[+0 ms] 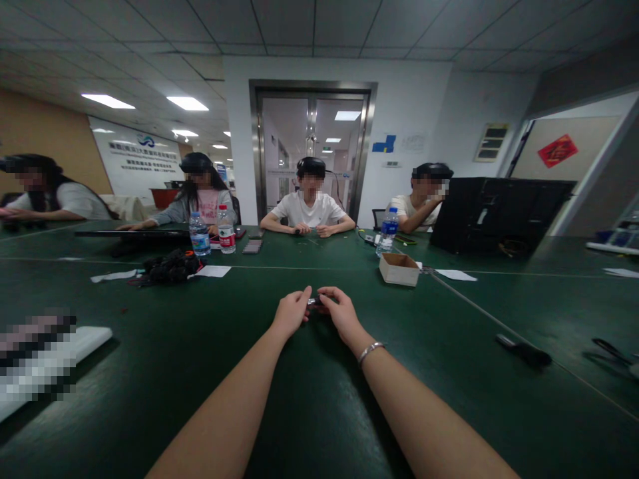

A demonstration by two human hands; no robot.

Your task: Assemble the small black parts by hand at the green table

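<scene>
My left hand (290,311) and my right hand (340,310) meet over the dark green table (309,399), both arms stretched forward. Between their fingertips sits a small dark and silvery object (315,302), too small to name. The fingers of both hands are curled and pinched onto it. A thin silver bracelet (370,350) circles my right wrist. The hands rest low on the tabletop, near its middle.
A small open cardboard box (398,269) stands beyond my right hand. A pile of black items (168,267) and two water bottles (212,233) are at the far left. A black tool (524,351) lies to the right. Several people sit across the table.
</scene>
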